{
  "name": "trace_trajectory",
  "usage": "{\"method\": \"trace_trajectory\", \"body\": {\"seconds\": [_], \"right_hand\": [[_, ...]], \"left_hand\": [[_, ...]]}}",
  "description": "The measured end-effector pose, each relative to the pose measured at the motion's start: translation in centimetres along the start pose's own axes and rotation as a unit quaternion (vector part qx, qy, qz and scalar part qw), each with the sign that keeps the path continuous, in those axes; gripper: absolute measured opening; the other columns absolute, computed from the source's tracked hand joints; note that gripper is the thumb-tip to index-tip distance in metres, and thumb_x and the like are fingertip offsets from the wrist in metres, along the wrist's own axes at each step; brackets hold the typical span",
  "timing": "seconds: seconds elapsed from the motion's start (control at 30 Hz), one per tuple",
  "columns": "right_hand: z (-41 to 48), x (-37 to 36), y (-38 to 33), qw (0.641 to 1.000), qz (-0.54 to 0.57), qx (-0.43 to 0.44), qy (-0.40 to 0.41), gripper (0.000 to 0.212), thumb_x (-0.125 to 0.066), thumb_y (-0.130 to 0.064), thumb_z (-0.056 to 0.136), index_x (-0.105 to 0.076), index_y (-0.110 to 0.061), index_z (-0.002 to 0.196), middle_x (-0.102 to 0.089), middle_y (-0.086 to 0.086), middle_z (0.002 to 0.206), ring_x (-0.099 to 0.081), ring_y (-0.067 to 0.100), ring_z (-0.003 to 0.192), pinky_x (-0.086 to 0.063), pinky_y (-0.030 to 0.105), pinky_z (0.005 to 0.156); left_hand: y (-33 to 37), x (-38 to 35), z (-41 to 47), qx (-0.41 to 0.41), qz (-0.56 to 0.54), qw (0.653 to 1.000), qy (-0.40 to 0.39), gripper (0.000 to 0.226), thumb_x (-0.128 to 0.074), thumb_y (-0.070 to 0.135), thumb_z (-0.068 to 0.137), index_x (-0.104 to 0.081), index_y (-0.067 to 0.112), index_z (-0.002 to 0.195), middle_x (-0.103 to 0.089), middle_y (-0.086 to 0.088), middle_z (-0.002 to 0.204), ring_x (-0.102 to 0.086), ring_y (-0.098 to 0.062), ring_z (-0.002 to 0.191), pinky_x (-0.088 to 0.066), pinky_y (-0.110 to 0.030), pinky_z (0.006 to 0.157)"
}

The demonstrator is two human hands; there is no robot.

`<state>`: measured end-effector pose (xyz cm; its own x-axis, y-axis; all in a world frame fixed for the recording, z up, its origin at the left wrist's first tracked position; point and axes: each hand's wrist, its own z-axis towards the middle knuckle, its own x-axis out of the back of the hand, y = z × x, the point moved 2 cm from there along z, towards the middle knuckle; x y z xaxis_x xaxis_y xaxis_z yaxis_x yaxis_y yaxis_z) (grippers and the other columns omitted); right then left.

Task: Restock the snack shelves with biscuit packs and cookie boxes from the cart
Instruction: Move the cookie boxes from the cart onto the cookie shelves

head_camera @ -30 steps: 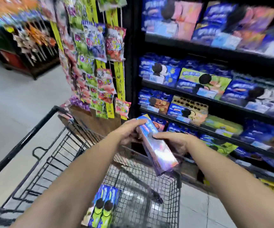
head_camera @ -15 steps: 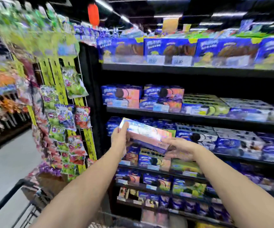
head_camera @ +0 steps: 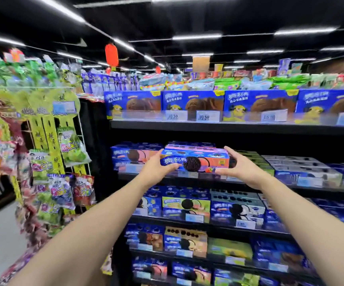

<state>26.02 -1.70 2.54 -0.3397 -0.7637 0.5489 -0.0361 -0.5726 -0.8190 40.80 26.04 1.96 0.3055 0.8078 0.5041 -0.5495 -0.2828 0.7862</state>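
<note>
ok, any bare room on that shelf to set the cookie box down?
Floor looks packed: pink boxes left, green-top boxes right of the cookie box in the left hand and right hand. Free: dark headroom above the stacks, under the top shelf.

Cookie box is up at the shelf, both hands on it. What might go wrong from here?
1. The left hand and right hand grip the cookie box only at its ends; letting go before it rests on the shelf might drop it.
2. Pushed in askew, it may shove the neighbouring pink boxes or knock the price tags off the shelf edge.
</note>
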Motion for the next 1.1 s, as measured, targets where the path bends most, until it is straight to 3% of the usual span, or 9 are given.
{"method": "trace_trajectory", "body": {"seconds": [0.07,0.13,0.23,0.4,0.47,0.63,0.73,0.9,1.1], "right_hand": [[1.5,0.5,0.5,0.999,-0.037,-0.003,-0.004,0.126,-0.089,-0.06,0.055,-0.022,-0.032,0.158,-0.057,-0.007,0.139,-0.06,0.013,0.119,-0.045,0.038,0.109],[3.1,0.8,0.9,0.998,-0.058,-0.003,-0.015,0.131,-0.087,-0.064,0.054,-0.02,-0.026,0.159,-0.057,-0.004,0.14,-0.06,0.014,0.12,-0.044,0.039,0.11],[5.1,0.8,1.4,0.996,-0.08,0.002,-0.031,0.128,-0.088,-0.059,0.061,-0.015,-0.024,0.16,-0.054,-0.004,0.144,-0.058,0.012,0.123,-0.043,0.035,0.11],[7.1,1.0,2.5,0.988,-0.149,-0.019,-0.044,0.121,-0.076,-0.07,0.069,-0.008,-0.028,0.16,-0.067,-0.007,0.088,-0.058,-0.004,0.062,-0.043,0.017,0.059],[7.6,1.0,2.7,0.985,-0.167,-0.026,-0.042,0.122,-0.072,-0.076,0.068,-0.005,-0.032,0.16,-0.064,-0.008,0.092,-0.054,-0.006,0.058,-0.037,0.01,0.05],[8.7,1.1,2.7,0.988,-0.149,-0.023,-0.04,0.118,-0.074,-0.083,0.057,-0.021,-0.046,0.156,-0.057,-0.005,0.14,-0.06,0.011,0.112,-0.046,0.026,0.09],[8.9,1.3,2.6,0.992,-0.118,-0.003,-0.047,0.12,-0.073,-0.088,0.047,-0.03,-0.049,0.151,-0.064,-0.01,0.128,-0.06,-0.008,0.101,-0.047,0.019,0.084],[9.7,1.4,2.7,0.994,-0.098,-0.005,-0.042,0.112,-0.077,-0.081,0.053,-0.031,-0.05,0.15,-0.051,-0.01,0.137,-0.054,0.015,0.122,-0.044,0.036,0.107],[11.3,1.3,2.2,0.997,-0.073,-0.022,-0.021,0.112,-0.08,-0.07,0.054,-0.033,-0.043,0.152,-0.069,0.003,0.123,-0.065,0.02,0.101,-0.049,0.035,0.091]], "left_hand": [[0.0,-0.5,1.5,0.016,0.027,1.0,-0.001,0.073,-0.082,0.045,0.08,-0.045,0.023,0.138,-0.064,0.025,0.109,-0.063,0.007,0.098,-0.046,-0.006,0.077],[-0.5,-1.3,2.8,0.046,0.042,0.998,-0.008,0.098,-0.079,0.049,0.081,-0.025,0.017,0.156,-0.057,0.013,0.133,-0.058,-0.005,0.118,-0.042,-0.014,0.088],[-1.7,-2.7,4.4,0.066,0.079,0.995,-0.014,0.1,-0.074,0.048,0.087,-0.015,0.012,0.159,-0.038,-0.003,0.158,-0.043,-0.017,0.135,-0.032,-0.019,0.095],[-2.0,-4.2,5.6,0.055,0.129,0.989,0.05,0.079,-0.072,0.044,0.089,-0.034,0.009,0.15,-0.052,-0.009,0.145,-0.05,-0.022,0.129,-0.041,-0.03,0.098],[-1.9,-4.7,5.7,0.035,0.154,0.984,0.077,0.064,-0.073,0.04,0.09,-0.044,0.009,0.137,-0.058,-0.011,0.131,-0.052,-0.029,0.124,-0.041,-0.034,0.095],[-2.6,-5.3,5.2,0.044,0.116,0.985,0.12,0.067,-0.068,0.038,0.093,-0.037,0.01,0.146,-0.05,-0.011,0.134,-0.045,-0.027,0.127,-0.037,-0.034,0.102],[-2.8,-5.0,5.2,0.039,0.083,0.987,0.13,0.069,-0.065,0.038,0.096,-0.032,0.016,0.152,-0.045,-0.007,0.144,-0.041,-0.022,0.134,-0.032,-0.029,0.106],[-1.8,-5.4,6.0,0.03,0.089,0.983,0.156,0.059,-0.058,0.028,0.101,-0.033,0.014,0.152,-0.043,-0.01,0.146,-0.04,-0.025,0.135,-0.032,-0.029,0.103],[-0.7,-5.8,8.1,0.024,0.104,0.98,0.171,0.034,-0.052,0.013,0.101,-0.047,0.019,0.134,-0.046,-0.012,0.128,-0.045,-0.028,0.117,-0.033,-0.03,0.088]]}}
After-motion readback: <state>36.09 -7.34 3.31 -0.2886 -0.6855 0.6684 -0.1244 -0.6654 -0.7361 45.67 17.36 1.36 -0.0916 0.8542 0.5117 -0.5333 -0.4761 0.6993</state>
